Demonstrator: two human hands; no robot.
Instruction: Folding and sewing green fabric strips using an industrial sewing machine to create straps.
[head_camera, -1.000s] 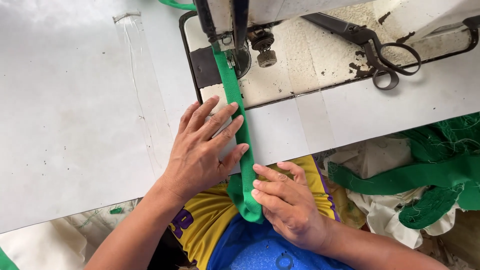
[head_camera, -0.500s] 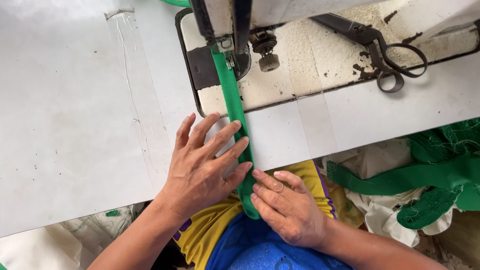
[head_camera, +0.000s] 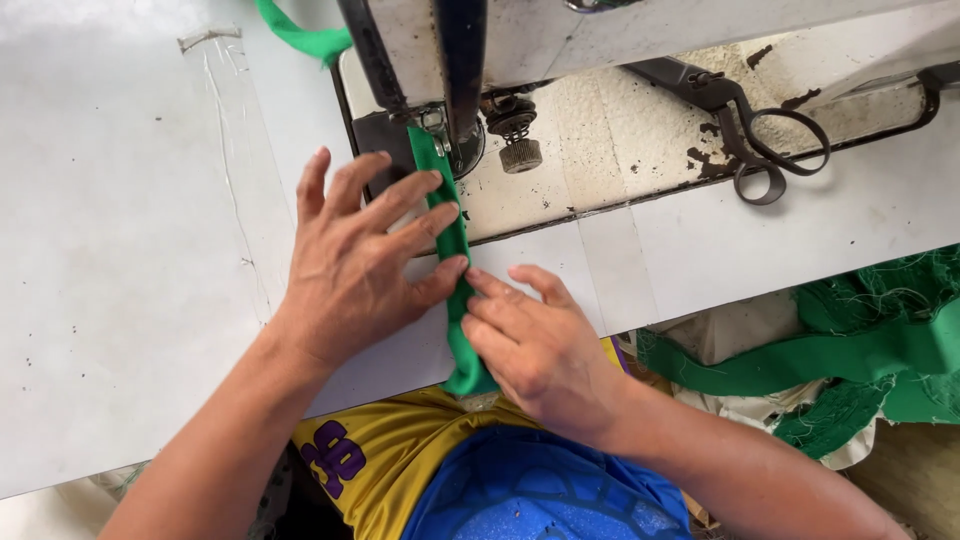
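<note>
— Two hands on the strip, that's the picture. My left hand (head_camera: 355, 265) lies flat, fingers spread, palm down on the white table (head_camera: 120, 250), with the fingertips pressing the left edge of the green fabric strip (head_camera: 455, 290).

— And the right?

— My right hand (head_camera: 540, 345) sits just below and to the right, fingers bent, tips pinching and pressing the strip's right edge where it runs toward me. Neither hand is a fist; neither has let go. Both bear down on the cloth rather than lift it.

— Where does the strip run?

— From the table's front edge, where it hangs over toward my lap, up between my hands and under the presser foot (head_camera: 440, 150) of the sewing machine (head_camera: 600, 130). A bit of green shows behind the machine too (head_camera: 300, 40).

— So which step is this?

— I'd judge it's guiding the strip through the stitch, mid-seam. The next move, as I read it, calls for even pressure from both sides, so the fold stays straight, and for fingertips kept clear of the needle.

— Arms?

— Both forearms come in from below, angled inward, wrists low. Scissors (head_camera: 760, 140) lie on the machine bed, well apart; a heap of green cloth (head_camera: 870, 350) sits off to my right.
</note>
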